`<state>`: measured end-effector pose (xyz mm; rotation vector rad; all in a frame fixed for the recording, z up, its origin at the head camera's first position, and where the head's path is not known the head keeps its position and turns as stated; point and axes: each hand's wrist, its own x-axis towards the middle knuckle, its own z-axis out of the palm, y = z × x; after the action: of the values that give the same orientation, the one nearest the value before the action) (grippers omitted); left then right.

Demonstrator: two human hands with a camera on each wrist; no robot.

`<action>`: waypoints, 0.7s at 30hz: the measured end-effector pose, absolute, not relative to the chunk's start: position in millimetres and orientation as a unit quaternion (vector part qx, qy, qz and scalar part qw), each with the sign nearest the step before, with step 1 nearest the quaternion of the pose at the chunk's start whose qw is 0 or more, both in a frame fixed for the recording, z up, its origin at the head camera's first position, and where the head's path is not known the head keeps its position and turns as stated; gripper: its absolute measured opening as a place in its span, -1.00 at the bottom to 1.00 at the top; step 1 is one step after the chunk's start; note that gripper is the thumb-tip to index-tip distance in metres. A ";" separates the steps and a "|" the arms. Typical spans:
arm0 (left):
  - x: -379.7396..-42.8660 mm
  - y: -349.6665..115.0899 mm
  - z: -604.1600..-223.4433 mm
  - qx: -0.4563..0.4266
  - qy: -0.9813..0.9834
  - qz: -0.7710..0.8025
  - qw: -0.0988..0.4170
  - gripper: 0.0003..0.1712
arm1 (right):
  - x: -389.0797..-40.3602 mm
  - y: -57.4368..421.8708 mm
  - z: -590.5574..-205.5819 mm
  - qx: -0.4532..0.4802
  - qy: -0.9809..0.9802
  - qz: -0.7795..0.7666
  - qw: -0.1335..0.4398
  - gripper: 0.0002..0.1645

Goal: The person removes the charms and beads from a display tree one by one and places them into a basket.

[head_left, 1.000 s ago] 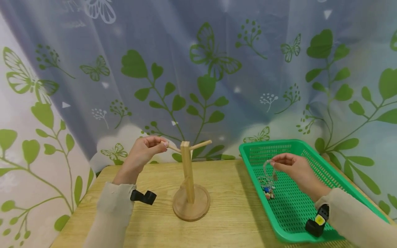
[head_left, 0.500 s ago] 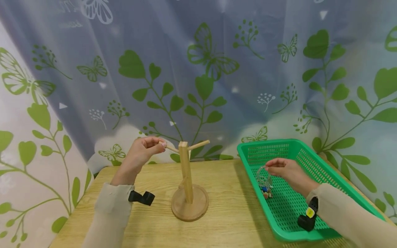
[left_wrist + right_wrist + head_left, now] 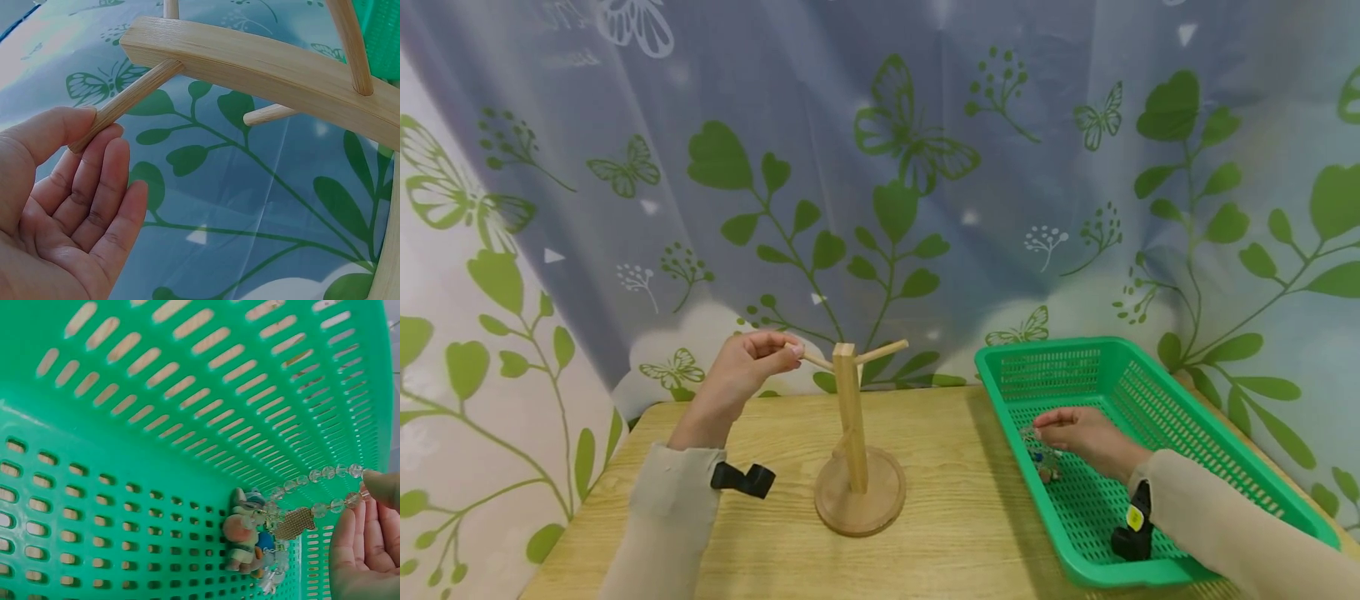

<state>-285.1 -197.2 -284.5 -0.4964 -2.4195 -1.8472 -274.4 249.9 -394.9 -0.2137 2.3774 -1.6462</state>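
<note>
My left hand (image 3: 741,371) pinches the end of a wooden peg (image 3: 131,99) between thumb and fingers. The peg sticks out near the top of a wooden stand (image 3: 852,417) with a round base. Over at the right, my right hand (image 3: 1086,435) is inside the green basket (image 3: 1058,533). It pinches a bracelet of clear beads (image 3: 329,472), from which a flat brownish charm (image 3: 295,524) hangs. Beneath the bracelet, against the basket wall, lie small figure charms (image 3: 240,537) among more clear beads; where one piece ends and another begins is hard to tell.
The stand and basket are on a wood-grain table (image 3: 940,500), the stand left of the basket. A curtain (image 3: 805,167) printed with leaves and butterflies hangs close behind the table. Another peg (image 3: 883,350) points up and right from the stand.
My right hand has moved left and down in the basket, lowering the bracelet toward the other charms. The left hand keeps its pinch on the peg.
</note>
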 end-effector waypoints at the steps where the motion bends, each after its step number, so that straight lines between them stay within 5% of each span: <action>1: -285.0 -197.4 -284.6 -0.162 -0.783 -0.600 0.029 -0.84 | -274.4 249.4 -395.8 -0.073 0.814 -0.563 0.122 -0.51; 21: -283.5 -199.8 -288.6 -0.139 -0.790 -0.595 0.051 -0.58 | -281.5 248.7 -384.7 -0.097 0.809 -0.563 0.141 -0.47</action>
<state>-283.5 -199.8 -288.6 -0.4223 -2.4045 -1.8101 -281.5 248.7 -384.7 -0.2810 2.3346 -1.6246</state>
